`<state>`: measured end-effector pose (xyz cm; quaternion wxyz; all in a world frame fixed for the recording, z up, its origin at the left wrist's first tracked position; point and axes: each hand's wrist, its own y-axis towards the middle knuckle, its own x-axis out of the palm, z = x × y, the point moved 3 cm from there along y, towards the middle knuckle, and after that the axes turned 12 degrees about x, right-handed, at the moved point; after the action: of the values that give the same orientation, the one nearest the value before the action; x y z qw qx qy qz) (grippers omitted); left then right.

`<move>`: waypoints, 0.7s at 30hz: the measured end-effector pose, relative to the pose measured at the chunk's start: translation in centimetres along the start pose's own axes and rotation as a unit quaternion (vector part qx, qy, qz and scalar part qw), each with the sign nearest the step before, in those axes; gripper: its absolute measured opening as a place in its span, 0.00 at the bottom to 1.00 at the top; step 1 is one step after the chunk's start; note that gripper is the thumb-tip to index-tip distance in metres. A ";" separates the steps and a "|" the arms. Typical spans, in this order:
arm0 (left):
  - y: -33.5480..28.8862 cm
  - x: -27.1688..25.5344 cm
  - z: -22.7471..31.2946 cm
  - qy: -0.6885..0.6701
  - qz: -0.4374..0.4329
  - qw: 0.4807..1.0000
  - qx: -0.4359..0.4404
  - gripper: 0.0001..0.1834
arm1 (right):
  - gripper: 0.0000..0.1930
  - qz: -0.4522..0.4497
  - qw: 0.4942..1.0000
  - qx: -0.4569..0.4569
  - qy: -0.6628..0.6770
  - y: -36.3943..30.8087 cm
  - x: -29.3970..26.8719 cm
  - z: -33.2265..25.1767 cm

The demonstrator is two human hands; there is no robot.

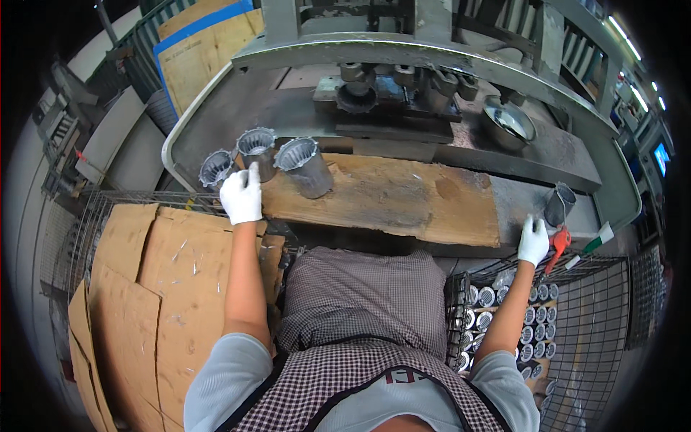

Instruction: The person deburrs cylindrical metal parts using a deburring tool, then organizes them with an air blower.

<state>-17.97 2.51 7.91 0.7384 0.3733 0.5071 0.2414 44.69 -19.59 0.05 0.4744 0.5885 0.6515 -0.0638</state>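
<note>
Here, the left hand (242, 194), gloved white, rests released against the middle of three fluted metal housings (257, 150) standing on the tabletop (216, 122), beside a wooden board (389, 198). Well apart, the right hand (533, 240) lies flat and released near another metal housing (559, 203) and red-handled pliers (558, 241). A wire basket (597, 309) below holds many small metal cylinders (504, 324).

metal workbench (216, 122), wire baskets (597, 317), ceiling lights (622, 39)

Metal bench (273, 108): wooden board (389, 198), steel bowl (508, 124), fluted metal cups (306, 167).
</note>
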 end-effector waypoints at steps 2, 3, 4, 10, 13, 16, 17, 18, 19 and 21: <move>-0.1 0.4 -0.3 0.025 -0.023 0.999 -0.012 0.22 | 0.20 -0.014 1.000 -0.004 -0.002 -0.1 -0.3 0.0; -0.2 0.5 -0.4 0.022 -0.019 0.999 -0.015 0.22 | 0.20 -0.016 1.000 -0.007 -0.011 -0.2 -0.4 -0.2; -0.4 0.6 -0.6 0.019 -0.014 1.000 -0.018 0.22 | 0.20 -0.013 1.000 -0.004 -0.012 -0.2 -0.4 -0.1; -0.7 0.8 -0.3 -0.002 0.048 0.998 -0.035 0.21 | 0.20 -0.006 1.000 0.015 0.005 -0.5 -0.7 -0.7; -0.4 0.7 0.4 0.015 0.072 0.997 -0.019 0.21 | 0.20 -0.005 1.000 0.017 -0.004 -0.3 -0.6 -0.3; -0.4 0.6 0.2 0.038 0.072 0.997 -0.002 0.22 | 0.19 -0.010 1.000 0.012 -0.002 -0.5 -0.8 -1.0; -0.4 0.6 0.2 0.038 0.072 0.997 -0.002 0.22 | 0.19 -0.010 1.000 0.011 -0.002 -0.5 -0.7 -0.8; -0.4 0.7 0.2 0.033 0.077 0.997 0.001 0.22 | 0.19 -0.015 1.000 0.012 0.003 -0.4 -0.5 -0.4; -0.4 0.7 0.2 0.028 0.082 0.996 0.004 0.23 | 0.19 -0.021 1.000 0.012 0.007 -0.3 -0.4 -0.2; -0.4 0.7 0.3 0.029 0.084 0.996 0.005 0.22 | 0.19 -0.010 1.000 0.004 0.015 -0.5 -0.5 -0.5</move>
<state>-17.48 2.70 7.31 0.6988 0.4112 0.4959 0.3110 43.94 -19.81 0.44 0.4614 0.5851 0.6640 -0.0626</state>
